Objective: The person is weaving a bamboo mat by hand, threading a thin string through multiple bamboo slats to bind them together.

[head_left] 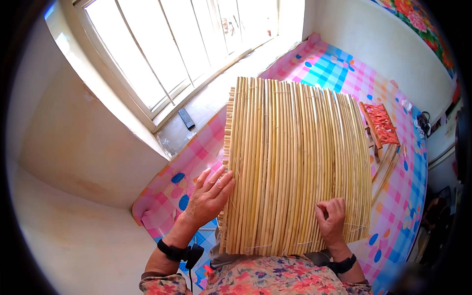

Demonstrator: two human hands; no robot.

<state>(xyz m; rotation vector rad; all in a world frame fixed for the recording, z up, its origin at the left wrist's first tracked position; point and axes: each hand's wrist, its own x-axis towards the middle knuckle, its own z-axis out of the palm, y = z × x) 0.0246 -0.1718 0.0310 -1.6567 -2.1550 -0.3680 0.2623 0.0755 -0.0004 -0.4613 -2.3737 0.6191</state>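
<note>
One mat (pixel 290 162), stalks (pixel 269 147) pointing forward | left hand (pixel 209 199) spread against edge | right hand (pixel 333 221) pinched, hold unclear

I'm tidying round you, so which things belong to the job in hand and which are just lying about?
In the job:
Stalk mat, being worked
Left hand, at the mat's left edge
Right hand, curled over it
Loose stalks, probably, being similar

Lying about, it seems:
Remote control
Red-seated stool
Black cord-like tangle
</note>
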